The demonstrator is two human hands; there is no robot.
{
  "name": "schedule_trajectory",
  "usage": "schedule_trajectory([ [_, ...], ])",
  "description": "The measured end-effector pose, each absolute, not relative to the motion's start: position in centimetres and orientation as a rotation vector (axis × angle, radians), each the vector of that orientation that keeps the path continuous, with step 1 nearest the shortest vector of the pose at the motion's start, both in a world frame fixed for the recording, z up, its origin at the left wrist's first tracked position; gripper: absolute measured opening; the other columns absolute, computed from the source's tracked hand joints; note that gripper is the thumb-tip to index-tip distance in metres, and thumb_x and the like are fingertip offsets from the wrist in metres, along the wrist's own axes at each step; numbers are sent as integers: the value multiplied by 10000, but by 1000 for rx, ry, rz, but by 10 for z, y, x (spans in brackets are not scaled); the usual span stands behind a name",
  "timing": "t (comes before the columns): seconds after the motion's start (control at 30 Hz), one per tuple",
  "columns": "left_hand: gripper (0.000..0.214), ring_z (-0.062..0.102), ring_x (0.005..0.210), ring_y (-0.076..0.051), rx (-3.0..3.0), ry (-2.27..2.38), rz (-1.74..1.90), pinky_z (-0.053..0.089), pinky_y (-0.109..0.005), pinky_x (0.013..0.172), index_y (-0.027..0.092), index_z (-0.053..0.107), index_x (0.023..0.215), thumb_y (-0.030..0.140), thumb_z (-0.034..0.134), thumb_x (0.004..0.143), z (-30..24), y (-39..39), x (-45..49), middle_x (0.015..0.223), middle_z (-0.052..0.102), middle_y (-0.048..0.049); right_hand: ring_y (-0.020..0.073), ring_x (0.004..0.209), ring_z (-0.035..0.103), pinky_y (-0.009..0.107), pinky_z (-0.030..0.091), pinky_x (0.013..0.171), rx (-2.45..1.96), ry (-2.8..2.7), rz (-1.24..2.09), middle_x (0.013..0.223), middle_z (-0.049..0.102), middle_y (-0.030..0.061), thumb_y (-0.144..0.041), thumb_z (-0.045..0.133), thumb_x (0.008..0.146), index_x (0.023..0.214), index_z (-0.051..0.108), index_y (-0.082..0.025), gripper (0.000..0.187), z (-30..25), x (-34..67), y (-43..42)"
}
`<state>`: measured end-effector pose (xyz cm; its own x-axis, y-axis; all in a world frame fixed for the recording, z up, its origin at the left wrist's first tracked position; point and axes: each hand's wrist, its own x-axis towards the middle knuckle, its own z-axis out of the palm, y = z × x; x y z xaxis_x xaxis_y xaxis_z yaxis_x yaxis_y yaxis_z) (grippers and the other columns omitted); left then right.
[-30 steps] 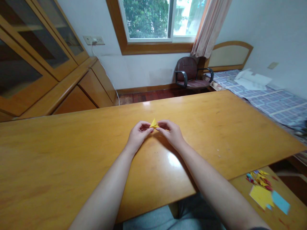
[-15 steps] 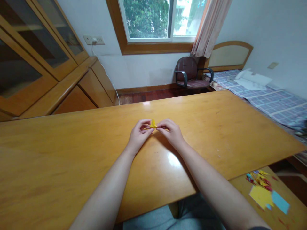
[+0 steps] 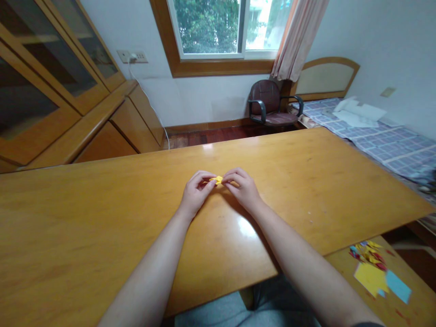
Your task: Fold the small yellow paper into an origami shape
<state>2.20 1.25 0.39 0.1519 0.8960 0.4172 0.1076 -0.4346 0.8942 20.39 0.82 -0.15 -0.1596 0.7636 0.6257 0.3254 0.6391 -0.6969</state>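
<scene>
Just above the middle of the wooden table [image 3: 102,227], a small folded yellow paper [image 3: 218,180] is pinched between both hands. My left hand [image 3: 198,190] grips its left side with thumb and fingers closed. On the opposite side, my right hand [image 3: 241,185] pinches the paper's edge between fingertips and thumb. The fingertips partly hide the paper, and its exact folded shape is too small to make out.
At the lower right, a lower wooden surface holds a pile of colourful folded papers [image 3: 369,254], yellow sheets [image 3: 370,278] and a light-blue sheet [image 3: 398,287]. Beyond the table stand an armchair [image 3: 269,104], a bed [image 3: 388,141] and a cabinet [image 3: 112,122].
The yellow paper's upright point has come down, and the paper now lies flatter between the fingers. Both hands stay in nearly the same place.
</scene>
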Motion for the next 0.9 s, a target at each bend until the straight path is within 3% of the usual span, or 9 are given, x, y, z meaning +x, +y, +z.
schedule_trajectory([
  [0.2,143,619,900,-163,1760,965,1377,534,-292,807,192,684,918,315,654,850,-2,16,19,944,643,-49,177,883,633,309,540,771,-919,-1568,741,896,641,46,-242,693,818,801,715,-226,32,1,200,8],
  [0.4,134,618,929,-165,1786,953,1374,527,-299,833,208,685,945,294,660,846,-2,16,18,967,642,-46,182,862,632,339,505,830,-969,-1487,830,847,675,36,-298,703,810,777,718,-221,85,2,202,10],
  [0.63,152,624,961,-173,1790,944,1360,541,-318,855,210,674,964,292,663,837,3,12,20,1016,629,-56,160,817,617,305,500,789,-987,-1365,989,864,647,18,-286,734,762,836,690,-201,121,-5,201,13],
  [0.9,163,617,972,-185,1797,970,1369,526,-332,878,199,667,965,315,647,852,3,12,19,1001,644,-67,173,893,624,321,515,825,-950,-1447,931,901,648,40,-297,728,778,810,718,-214,90,0,200,11],
])
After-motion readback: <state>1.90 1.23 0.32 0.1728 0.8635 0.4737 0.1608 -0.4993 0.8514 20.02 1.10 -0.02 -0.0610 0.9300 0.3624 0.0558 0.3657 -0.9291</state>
